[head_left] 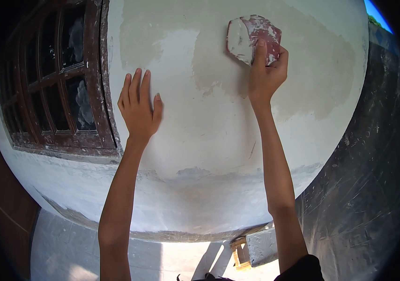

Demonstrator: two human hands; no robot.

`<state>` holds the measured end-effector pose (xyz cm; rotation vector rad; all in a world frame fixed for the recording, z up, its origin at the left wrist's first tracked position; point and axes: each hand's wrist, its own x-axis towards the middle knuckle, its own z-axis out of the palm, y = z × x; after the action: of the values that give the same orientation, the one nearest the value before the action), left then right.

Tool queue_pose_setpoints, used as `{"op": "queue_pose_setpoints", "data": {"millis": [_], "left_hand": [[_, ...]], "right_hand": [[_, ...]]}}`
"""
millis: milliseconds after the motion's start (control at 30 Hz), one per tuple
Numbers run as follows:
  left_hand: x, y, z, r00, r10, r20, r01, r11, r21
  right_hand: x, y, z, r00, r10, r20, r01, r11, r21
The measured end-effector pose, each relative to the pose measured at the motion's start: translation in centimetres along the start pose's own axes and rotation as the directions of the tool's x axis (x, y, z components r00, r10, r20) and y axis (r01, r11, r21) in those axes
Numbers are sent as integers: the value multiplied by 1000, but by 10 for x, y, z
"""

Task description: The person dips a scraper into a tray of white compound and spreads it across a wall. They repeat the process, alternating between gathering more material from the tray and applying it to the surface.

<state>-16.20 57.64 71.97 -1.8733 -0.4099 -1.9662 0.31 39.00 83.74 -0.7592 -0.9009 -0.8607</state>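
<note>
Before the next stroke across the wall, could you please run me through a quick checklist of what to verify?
1. Grip on the putty blade: the right hand holds it from below, one finger laid up its back. Ok.
2. Blade against the wall: it looks flat on the surface, but actual contact cannot be confirmed. Cannot tell.
3. Putty left on the blade: a white smear covers its left part. Ok.
4. Left hand steadying: palm flat on the wall, beside the window frame. Ok.
5. Coverage: a darker patch around the blade meets lighter areas at uneven edges. Not ok.
</note>
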Motion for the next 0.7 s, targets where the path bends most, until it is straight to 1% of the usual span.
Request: {"op": "queue_pose_setpoints", "data": {"millis": [33,100,133,167,233,267,333,367,400,433,500,533,600,633,667,700], "left_hand": [[1,0,0,1000,6,-2,-6,1000,-3],[0,0,0,1000,-4,7,4,1000,2],[0,0,0,1000,-16,11,16,1000,11],[0,-1,0,1000,-16,8,16,1000,14],[0,-1,1,1000,-5,-1,5,1000,10],[1,-1,2,1000,-5,-3,5,1000,12],[1,0,0,1000,3,13,-3,1000,9],[-1,-1,-2,1000,3,25,-3,1000,15],[-1,-1,0,1000,-1,15,1,1000,20],[-1,-1,2,1000,-6,3,6,1000,20],[0,0,2,1000,-5,1,5,1000,15],[0,0,1,1000,2,-6,-2,1000,13],[-1,-1,2,1000,2,-10,-1,1000,18],[-1,-1,3,1000,2,-15,-2,1000,20],[0,-1,3,1000,3,-13,-3,1000,16],[1,-1,3,1000,3,-13,-2,1000,9]], "right_hand": [[-5,2,9,992,-40,120,49,996,-78],[-12,8,23,947,-172,272,216,966,-142],[-11,10,23,923,-197,331,277,936,-216],[-8,11,21,922,-200,331,279,937,-212],[2,18,10,908,-266,324,376,858,-351],[6,22,4,929,-256,269,344,867,-362],[17,28,-12,969,-191,159,245,844,-477],[23,29,-22,996,-22,83,54,913,-405],[31,29,-32,1000,2,23,8,888,-459],[34,28,-39,1000,6,26,6,887,-462],[36,23,-47,974,-30,-224,-33,962,-271],[34,19,-47,975,-26,-221,-36,961,-273],[24,9,-46,973,45,-226,-62,995,-72],[14,2,-41,973,43,-228,-62,995,-75],[1,-5,-32,996,41,-83,-42,999,-11],[-12,-11,-24,998,30,64,-34,998,52]]}}
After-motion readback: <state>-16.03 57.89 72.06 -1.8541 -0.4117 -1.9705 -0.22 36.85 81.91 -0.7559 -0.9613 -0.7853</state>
